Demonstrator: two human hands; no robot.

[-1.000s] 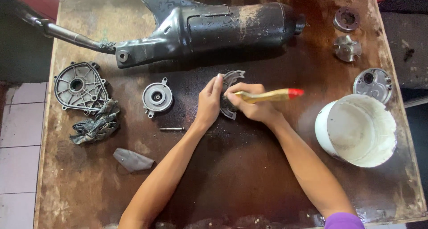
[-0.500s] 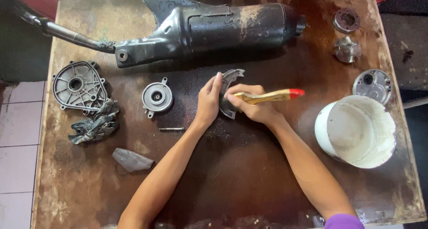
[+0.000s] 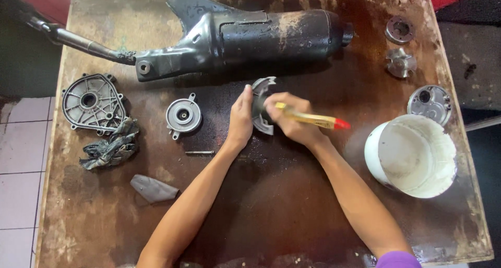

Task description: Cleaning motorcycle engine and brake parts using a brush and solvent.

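One exhaust pipe [image 3: 235, 38], one white bucket [image 3: 412, 156], one brush [image 3: 313, 120], one rag [image 3: 109, 148], one bolt [image 3: 199, 152], six metal engine parts [image 3: 94, 102], two hands [image 3: 241, 119].
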